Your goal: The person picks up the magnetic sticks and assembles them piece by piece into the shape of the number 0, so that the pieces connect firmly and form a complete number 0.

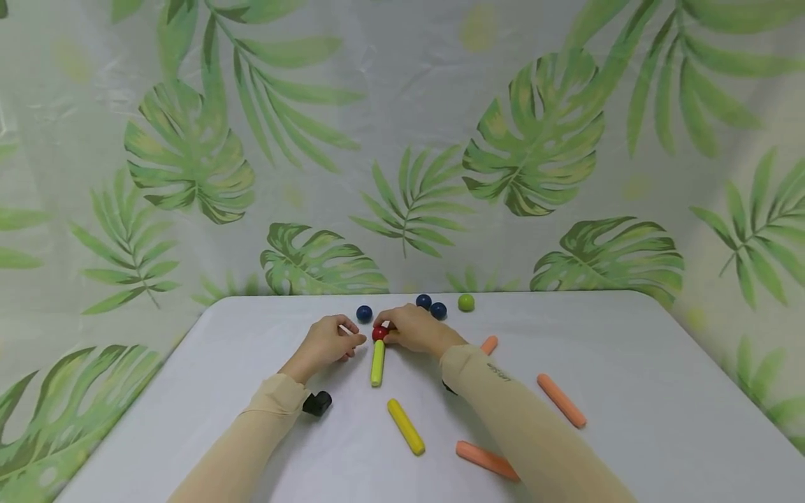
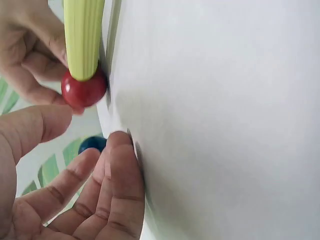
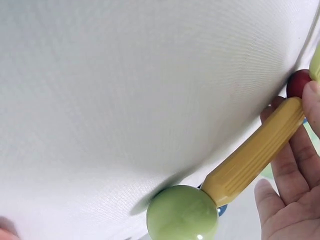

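Observation:
My right hand [image 1: 416,328] pinches a small red ball [image 1: 380,332] between thumb and fingers. A yellow-green ridged stick [image 1: 377,365] runs from the ball toward me, its end against it. In the right wrist view, an amber-yellow stick [image 3: 252,152] also meets the red ball and passes alongside the right hand's palm. A green ball [image 3: 182,214] sits at that stick's other end; the right hand and sleeve hide both in the head view. Just left of the red ball, my left hand [image 1: 325,342] holds nothing, its thumb and loosely bent fingers apart.
A blue ball [image 1: 364,314] lies beyond the hands. Farther right are two more blue balls [image 1: 438,311] and a green ball [image 1: 466,302] by the table's back edge. A yellow stick [image 1: 406,427] lies nearer me, with orange sticks [image 1: 562,400] to the right.

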`<act>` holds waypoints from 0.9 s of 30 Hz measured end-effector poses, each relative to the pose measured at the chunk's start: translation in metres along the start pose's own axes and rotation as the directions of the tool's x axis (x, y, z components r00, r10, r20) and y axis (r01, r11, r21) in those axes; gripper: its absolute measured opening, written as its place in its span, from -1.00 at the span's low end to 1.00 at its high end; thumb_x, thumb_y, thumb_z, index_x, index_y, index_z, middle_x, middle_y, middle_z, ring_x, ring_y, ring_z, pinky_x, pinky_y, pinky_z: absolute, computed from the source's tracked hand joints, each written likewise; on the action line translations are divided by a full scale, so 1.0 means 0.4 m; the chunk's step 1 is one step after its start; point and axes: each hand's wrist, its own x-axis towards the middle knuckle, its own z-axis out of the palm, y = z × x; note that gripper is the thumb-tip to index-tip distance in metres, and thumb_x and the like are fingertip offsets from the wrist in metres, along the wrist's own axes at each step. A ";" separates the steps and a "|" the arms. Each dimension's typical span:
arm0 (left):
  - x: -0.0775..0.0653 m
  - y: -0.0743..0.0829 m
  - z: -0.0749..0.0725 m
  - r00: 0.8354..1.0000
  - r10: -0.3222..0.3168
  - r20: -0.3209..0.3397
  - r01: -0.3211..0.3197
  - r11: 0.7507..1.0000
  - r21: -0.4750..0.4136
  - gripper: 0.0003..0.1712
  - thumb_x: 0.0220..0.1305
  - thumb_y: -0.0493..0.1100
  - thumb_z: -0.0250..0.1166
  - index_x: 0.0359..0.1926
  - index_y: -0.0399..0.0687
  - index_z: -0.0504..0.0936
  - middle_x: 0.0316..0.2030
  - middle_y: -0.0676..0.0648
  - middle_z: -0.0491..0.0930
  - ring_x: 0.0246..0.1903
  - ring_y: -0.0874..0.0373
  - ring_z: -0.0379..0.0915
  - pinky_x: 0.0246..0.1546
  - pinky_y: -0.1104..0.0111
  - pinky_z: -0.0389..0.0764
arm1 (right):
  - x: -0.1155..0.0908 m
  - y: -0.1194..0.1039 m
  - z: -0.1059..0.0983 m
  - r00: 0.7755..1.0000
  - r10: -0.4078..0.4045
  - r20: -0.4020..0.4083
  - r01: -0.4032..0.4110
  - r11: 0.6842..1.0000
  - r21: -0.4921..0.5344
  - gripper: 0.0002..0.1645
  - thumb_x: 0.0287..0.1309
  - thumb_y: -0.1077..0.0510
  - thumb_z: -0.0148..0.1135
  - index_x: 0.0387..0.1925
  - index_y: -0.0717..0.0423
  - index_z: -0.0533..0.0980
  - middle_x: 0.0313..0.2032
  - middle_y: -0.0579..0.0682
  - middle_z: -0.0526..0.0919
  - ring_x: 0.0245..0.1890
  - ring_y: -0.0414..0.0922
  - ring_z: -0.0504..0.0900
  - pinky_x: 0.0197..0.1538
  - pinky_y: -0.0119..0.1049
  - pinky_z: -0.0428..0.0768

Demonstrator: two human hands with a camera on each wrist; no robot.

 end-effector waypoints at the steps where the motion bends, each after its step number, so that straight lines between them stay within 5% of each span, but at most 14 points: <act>1: 0.007 -0.003 -0.005 1.000 0.001 -0.012 -0.001 1.000 0.008 -0.70 0.44 -0.05 0.42 0.02 -0.14 0.63 -0.37 -0.09 0.74 -0.46 0.12 0.64 -0.36 0.38 0.61 | 0.000 -0.002 0.001 1.000 -0.001 -0.002 0.001 1.000 -0.004 -0.63 0.43 0.11 0.41 0.21 -0.05 0.68 -0.02 0.02 0.83 -0.06 -0.11 0.74 0.17 -0.16 0.71; 14: 0.100 -0.005 -0.015 0.999 0.017 -0.030 -0.017 1.000 0.004 -0.42 0.43 -0.08 0.44 0.37 -0.10 0.50 -0.01 -0.24 0.65 -0.39 0.08 0.63 -0.37 0.37 0.62 | -0.005 -0.006 0.002 1.000 0.014 -0.012 -0.014 1.000 -0.015 -0.64 0.43 0.10 0.41 0.20 -0.07 0.69 -0.01 0.01 0.83 -0.08 -0.13 0.74 0.16 -0.18 0.72; 27: 0.139 0.000 -0.005 0.997 0.051 -0.058 -0.052 0.999 -0.017 -0.40 0.38 -0.11 0.47 0.38 -0.10 0.56 -0.06 -0.23 0.71 -0.39 0.09 0.63 -0.42 0.41 0.51 | -0.007 -0.009 -0.003 1.000 -0.007 -0.023 0.007 1.000 -0.012 -0.64 0.42 0.14 0.41 0.20 -0.05 0.69 -0.02 0.07 0.83 -0.01 -0.04 0.78 0.18 -0.10 0.71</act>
